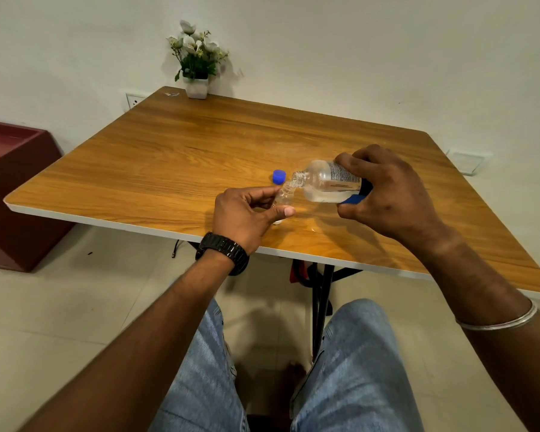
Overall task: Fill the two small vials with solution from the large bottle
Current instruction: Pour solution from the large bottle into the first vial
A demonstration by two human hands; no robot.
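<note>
My right hand (pixel 384 194) grips the large clear bottle (pixel 323 182), tipped on its side with its open neck pointing left. Clear liquid lies along the bottle's lower side. My left hand (pixel 247 213) pinches a small clear vial (pixel 283 196) between thumb and fingers, tilted with its mouth right under the bottle's neck. A blue cap (pixel 279 176) stands on the wooden table (pixel 169 157) just behind the vial. A small whitish object (pixel 277 222) peeks out below my left thumb; I cannot tell what it is.
A white pot of white flowers (pixel 197 60) stands at the table's far edge by the wall. A dark red cabinet (pixel 10 188) sits on the floor to the left. My knees are under the near table edge.
</note>
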